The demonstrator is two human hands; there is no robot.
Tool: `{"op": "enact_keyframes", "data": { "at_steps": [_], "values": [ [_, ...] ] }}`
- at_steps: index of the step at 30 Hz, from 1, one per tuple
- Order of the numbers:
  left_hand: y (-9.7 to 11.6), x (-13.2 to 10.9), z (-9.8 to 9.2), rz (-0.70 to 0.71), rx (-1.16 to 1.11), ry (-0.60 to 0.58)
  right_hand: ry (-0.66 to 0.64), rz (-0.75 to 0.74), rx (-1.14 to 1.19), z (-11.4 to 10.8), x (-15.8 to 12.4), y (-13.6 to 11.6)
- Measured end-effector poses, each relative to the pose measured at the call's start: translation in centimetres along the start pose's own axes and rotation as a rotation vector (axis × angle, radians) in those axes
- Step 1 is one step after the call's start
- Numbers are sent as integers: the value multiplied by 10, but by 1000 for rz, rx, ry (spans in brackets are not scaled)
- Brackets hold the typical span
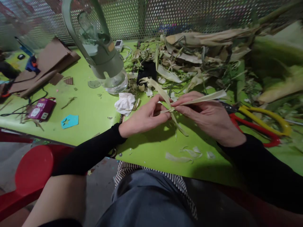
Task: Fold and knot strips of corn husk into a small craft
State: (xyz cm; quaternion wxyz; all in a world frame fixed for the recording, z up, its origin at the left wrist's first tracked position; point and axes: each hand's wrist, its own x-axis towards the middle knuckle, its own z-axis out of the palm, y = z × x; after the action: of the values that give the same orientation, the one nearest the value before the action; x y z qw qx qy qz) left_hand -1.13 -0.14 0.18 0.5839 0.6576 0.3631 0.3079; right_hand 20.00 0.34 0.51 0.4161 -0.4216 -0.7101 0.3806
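Note:
Pale strips of corn husk (159,89) cross at a small knot between my hands, above the green table. My left hand (147,117) pinches the strips between thumb and fingers on the left of the knot. From the right, my right hand (205,114) grips the husk close to the knot, and one strip sticks out past its fingers to the right. A loose end hangs below toward the tabletop. Scissors with red and yellow handles (262,119) lie just beyond my right wrist. Thin husk scraps (179,157) rest on the table below my hands.
A green-lidded clear bottle (115,78) stands behind crumpled white paper (124,103). Dried husks and trimmings (189,53) heap up along the back right. Brown cardboard (50,60), a purple box (42,109) and a blue paper piece (69,121) lie left. A red chair (35,167) stands beside the table.

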Motion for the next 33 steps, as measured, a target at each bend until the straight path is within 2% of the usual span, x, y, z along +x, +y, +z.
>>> {"op": "enact_keyframes", "data": {
  "at_steps": [2, 5, 11, 16, 20, 23, 25, 28, 33],
  "values": [
    [-3, 1, 4, -17, -32, 34, 40, 13, -11, 3, -1, -1],
    [-2, 2, 7, -40, -54, 47, 2, 47, -49, 7, -3, -5],
    [4, -1, 7, -104, -65, 64, 35, -15, -101, 9, -7, -15],
    [2, -6, 6, -3, -49, 43, 95, 104, 16, 12, -11, -19],
    [0, -5, 10, -42, -196, 18, 86, 220, 133, 10, -9, -14],
    [-1, 1, 13, -120, -317, 70, 42, 266, 101, 6, -5, -6],
    [-3, 5, 13, -139, -359, 100, 15, 257, -8, 4, -3, -2],
    [-8, 10, 11, -111, -353, 113, -36, 201, -146, 4, -3, 0],
    [-13, 9, 8, -33, -289, 111, -178, 119, -236, 5, -6, -4]
  ]
}}
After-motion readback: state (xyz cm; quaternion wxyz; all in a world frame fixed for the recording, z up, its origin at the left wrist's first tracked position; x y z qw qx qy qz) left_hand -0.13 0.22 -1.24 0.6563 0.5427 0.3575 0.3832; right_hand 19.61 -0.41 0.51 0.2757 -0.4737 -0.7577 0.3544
